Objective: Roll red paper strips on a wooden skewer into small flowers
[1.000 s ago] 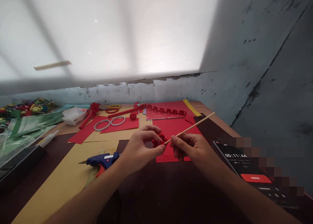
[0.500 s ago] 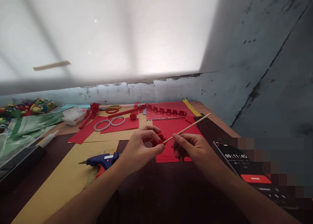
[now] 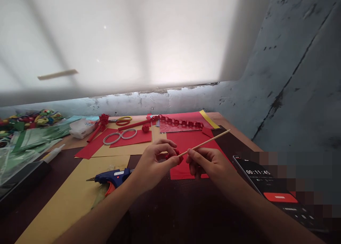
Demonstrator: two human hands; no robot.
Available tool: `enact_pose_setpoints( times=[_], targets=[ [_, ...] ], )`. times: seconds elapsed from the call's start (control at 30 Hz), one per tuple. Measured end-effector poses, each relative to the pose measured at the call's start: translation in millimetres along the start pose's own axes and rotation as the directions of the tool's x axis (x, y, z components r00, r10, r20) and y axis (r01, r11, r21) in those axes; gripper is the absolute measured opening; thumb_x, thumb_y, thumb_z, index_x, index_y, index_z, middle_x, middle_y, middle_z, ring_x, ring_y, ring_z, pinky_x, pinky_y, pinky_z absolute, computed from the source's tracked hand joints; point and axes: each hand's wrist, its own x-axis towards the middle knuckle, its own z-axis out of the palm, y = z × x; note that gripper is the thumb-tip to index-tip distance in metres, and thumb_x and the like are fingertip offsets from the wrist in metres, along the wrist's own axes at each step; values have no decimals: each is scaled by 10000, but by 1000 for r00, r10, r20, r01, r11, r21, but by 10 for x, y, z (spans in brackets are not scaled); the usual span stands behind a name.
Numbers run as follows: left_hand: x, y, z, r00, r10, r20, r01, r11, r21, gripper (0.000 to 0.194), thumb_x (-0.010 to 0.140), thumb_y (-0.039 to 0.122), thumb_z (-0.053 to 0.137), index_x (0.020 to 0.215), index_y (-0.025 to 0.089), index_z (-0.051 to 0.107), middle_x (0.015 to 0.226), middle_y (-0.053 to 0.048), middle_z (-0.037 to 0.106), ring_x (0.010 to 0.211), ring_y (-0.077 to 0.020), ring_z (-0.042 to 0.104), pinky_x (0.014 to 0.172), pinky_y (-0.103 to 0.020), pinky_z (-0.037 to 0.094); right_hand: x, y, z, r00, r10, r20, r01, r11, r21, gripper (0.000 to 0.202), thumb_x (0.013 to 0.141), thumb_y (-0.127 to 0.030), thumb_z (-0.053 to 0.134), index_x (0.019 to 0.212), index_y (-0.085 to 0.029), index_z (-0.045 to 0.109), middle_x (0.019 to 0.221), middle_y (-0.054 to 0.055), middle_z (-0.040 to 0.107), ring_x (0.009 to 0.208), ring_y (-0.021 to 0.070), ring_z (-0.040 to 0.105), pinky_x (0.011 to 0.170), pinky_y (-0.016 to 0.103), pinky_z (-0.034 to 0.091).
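Observation:
My left hand (image 3: pixel 160 162) pinches a small red paper piece (image 3: pixel 181 158) with curled edges, partly hidden behind its fingers. In my right hand (image 3: pixel 206 160) is a thin wooden stick (image 3: pixel 210 140), held between thumb and forefinger. The stick slants up to the right, and its lower end meets the red piece at my left fingertips. Red paper sheets (image 3: pixel 176 141) lie beneath and beyond both hands. Left of my left hand, a blue glue gun (image 3: pixel 113 176) rests on tan paper.
Two white rings (image 3: pixel 112 139), scissors (image 3: pixel 124 121), a red paper flower (image 3: pixel 103 119) and a curled red strip (image 3: pixel 183 122) lie toward the wall. A phone (image 3: pixel 266 180) with a timer sits at right, a black box (image 3: pixel 23 180) at left.
The stick has tilted slightly lower at its upper end, and the red piece has turned a little in my left fingers. The whole view has shifted slightly.

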Motion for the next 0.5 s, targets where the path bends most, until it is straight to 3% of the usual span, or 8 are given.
enact_pose_setpoints(
  times=[0.13,0.27,0.5],
  targets=[
    [-6,-2,1,1000,-4,8,4,1000,20,132,822,222,731,737,141,671,1154,-114,561,1139,-246,600,855,-318,543,1,15,5,1000,-3,1,3,1000,3,470,882,-618,622,785,-160,673,610,13,638,537,120,570,543,260,444],
    [0,12,4,1000,-6,-16,6,1000,13,150,798,155,722,700,140,610,1134,-94,580,1028,-204,626,822,-297,531,-1,22,4,1000,-11,7,11,1000,16,453,889,-596,628,775,-160,670,618,15,634,548,124,572,552,266,454],
    [2,0,-2,1000,2,-20,-2,1000,-7,126,810,201,723,737,145,636,1152,-99,570,1041,-218,620,830,-312,530,5,4,13,1000,2,17,-2,1000,16,457,873,-608,630,743,-171,667,597,19,633,529,132,570,542,273,460]
  ],
)
